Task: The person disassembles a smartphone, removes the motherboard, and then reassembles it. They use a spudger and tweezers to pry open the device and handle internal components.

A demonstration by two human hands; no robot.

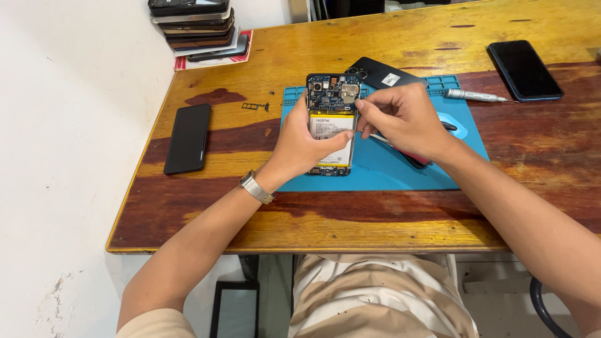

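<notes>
An opened phone [332,103] with its back off lies on a blue repair mat [382,169], showing its circuit board and a white battery. My left hand [305,143] grips the phone's lower half, thumb across the battery; a metal watch sits on that wrist. My right hand [404,117] holds a thin tool [377,138] pinched in its fingers, with the fingertips at the phone's right edge near the board. The tool's working tip is hidden by my fingers.
A black back cover [385,74] lies behind the phone. A metal screwdriver [476,96] rests at the mat's right. Dark phones lie at the left [188,138] and far right [524,70]. A stack of phones [197,28] and a small tray piece [255,106] sit on the wooden table.
</notes>
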